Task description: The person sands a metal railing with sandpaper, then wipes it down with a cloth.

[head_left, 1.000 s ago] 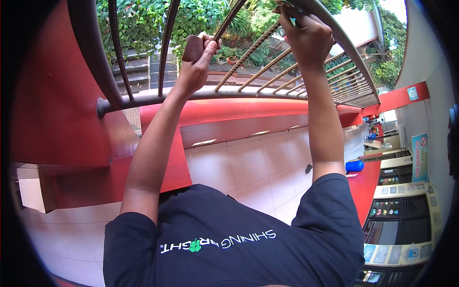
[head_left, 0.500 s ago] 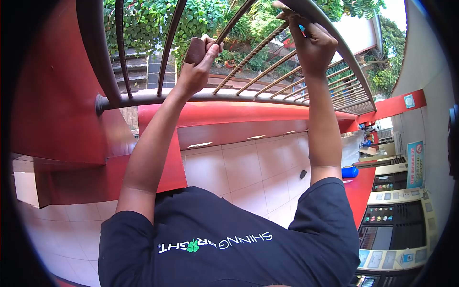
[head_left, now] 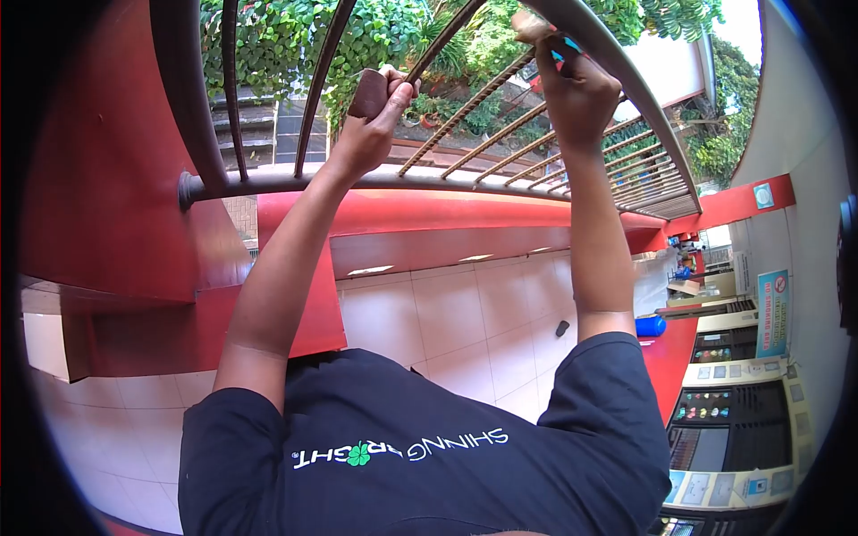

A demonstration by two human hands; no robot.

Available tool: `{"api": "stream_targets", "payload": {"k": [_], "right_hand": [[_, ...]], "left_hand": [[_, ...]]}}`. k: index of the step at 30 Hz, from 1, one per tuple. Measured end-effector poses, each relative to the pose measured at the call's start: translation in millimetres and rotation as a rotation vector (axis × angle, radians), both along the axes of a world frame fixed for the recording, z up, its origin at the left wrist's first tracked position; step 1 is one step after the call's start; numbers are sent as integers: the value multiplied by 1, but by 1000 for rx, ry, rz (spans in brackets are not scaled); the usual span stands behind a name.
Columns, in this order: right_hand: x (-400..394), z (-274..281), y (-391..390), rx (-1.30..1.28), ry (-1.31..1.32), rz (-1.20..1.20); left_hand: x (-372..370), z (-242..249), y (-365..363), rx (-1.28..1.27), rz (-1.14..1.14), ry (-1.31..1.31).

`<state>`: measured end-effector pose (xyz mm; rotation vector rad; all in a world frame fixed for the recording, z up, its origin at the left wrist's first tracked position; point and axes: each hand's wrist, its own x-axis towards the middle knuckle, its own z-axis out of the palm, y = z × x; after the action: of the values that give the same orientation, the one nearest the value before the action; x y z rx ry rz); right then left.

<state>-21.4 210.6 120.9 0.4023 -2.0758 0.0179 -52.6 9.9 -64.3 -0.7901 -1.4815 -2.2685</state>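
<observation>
My left hand is closed around a twisted bar of a metal railing. A stiff brown piece of sandpaper sticks out from between its fingers. Higher up and to the right, my right hand pinches a folded, tan piece of sandpaper. That piece sits at the top of another twisted bar, close under the thick curved top rail. My fingers partly hide both pieces.
A lower rail runs above a red ledge. A red wall stands at left. A dark object lies on the tiled floor. At right, a blue bottle lies on a red surface. Plants grow beyond the railing.
My right hand has shifted slightly left and down, and the tan sandpaper shows more plainly. My left hand keeps its grip. The view has shifted a little.
</observation>
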Motion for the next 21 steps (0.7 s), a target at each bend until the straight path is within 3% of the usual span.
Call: {"api": "stream_targets", "payload": {"k": [1,2,4,5,8,10,12,14,16,18,20,21], "right_hand": [[0,-4,-2,-162,-115,-70],[-1,-16,-5,-163,-114,-72],[0,-37,-12,152,-220,-136],[-1,-34,-10,164,-204,-86],[0,1,-14,-105,4,-97],[-1,-5,-16,-164,-1,-78],[-2,-26,-15,6,-188,-167],[-11,-19,3,74,-6,-62],[-6,2,-5,-224,13,80],[1,-14,-12,-269,1,170],[16,-39,-12,-73,-344,-60],[25,-60,-3,-158,-481,51]], "left_hand": [[0,0,1,1,0,-2],[1,1,2,18,1,0],[2,2,3,53,0,6],[1,2,3,54,-1,8],[-3,-3,1,8,-22,-6],[-3,-4,2,-2,-25,-18],[-3,-4,1,-13,-25,-9],[-5,-4,0,-10,-13,-4],[-5,-4,0,-22,-35,-6],[-4,-4,1,-23,-32,-4],[-4,-4,1,3,-56,-22],[-4,-4,1,1,-54,-19]]}}
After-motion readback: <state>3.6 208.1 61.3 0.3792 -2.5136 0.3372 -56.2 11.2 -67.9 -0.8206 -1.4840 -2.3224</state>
